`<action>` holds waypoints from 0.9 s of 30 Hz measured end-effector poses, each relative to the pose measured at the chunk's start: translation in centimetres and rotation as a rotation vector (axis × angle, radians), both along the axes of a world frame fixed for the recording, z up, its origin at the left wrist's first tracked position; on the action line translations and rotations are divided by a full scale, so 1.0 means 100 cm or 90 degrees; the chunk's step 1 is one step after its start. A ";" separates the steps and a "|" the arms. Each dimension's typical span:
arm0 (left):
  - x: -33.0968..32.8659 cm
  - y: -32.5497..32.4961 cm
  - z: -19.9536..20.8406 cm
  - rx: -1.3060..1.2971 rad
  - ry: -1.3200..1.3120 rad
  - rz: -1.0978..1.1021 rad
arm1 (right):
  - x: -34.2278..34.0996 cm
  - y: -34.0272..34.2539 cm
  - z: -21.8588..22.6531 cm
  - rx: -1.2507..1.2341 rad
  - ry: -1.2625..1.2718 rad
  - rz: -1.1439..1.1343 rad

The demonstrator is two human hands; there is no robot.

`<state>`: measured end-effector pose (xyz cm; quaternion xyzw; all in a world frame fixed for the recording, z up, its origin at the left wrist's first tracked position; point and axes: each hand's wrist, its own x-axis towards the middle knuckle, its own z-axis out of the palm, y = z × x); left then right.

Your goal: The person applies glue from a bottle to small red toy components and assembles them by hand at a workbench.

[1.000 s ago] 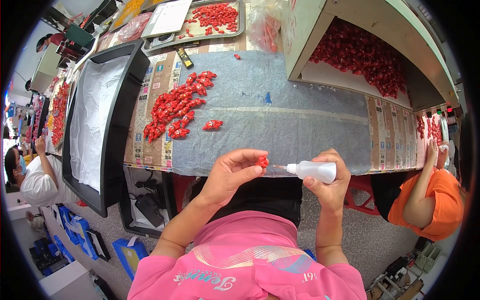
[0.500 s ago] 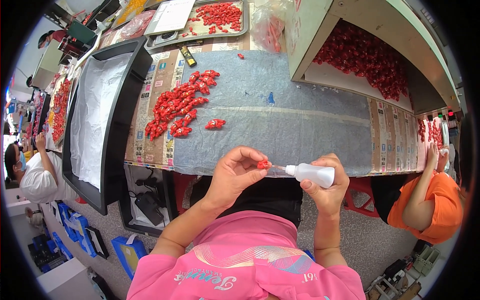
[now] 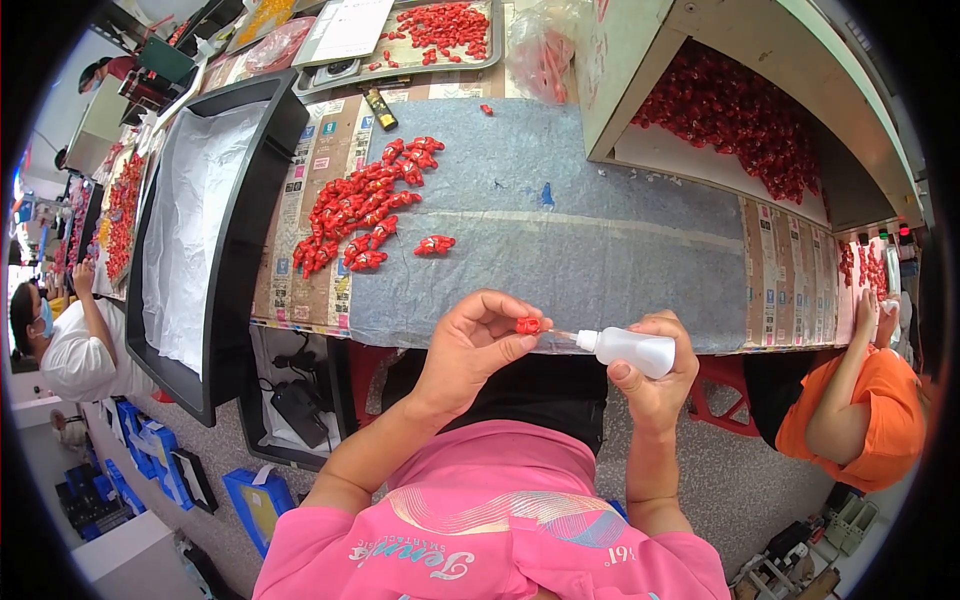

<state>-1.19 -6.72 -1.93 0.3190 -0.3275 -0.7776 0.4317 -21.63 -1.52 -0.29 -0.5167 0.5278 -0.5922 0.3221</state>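
"Red pieces [image 3: 365, 208] heaped on the bench [image 3: 610, 270], left. Then?"

"Left hand [image 3: 468, 352] pinches one small red piece [image 3: 528, 325] by the bench edge; right hand [image 3: 660, 386] clasps a white bottle [image 3: 638, 352], nozzle [image 3: 586, 340] toward it, contact unclear."

"Step?"

"Dispensing, probably; next move wants steady aim."

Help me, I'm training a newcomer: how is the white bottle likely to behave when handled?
The white bottle looks like cloudy plastic, so it would probably give when squeezed. It is likely light, since the right hand alone holds it tilted. Its rounded body might roll if laid sideways.
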 end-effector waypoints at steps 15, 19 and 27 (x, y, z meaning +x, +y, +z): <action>0.003 -0.002 0.003 0.007 0.005 -0.029 | 0.000 -0.002 -0.004 0.041 -0.054 0.017; 0.003 -0.003 0.002 0.006 0.011 -0.037 | 0.001 -0.002 -0.005 0.041 -0.059 0.018; 0.004 -0.003 0.003 0.024 0.012 -0.041 | -0.001 -0.004 -0.009 0.035 -0.044 0.013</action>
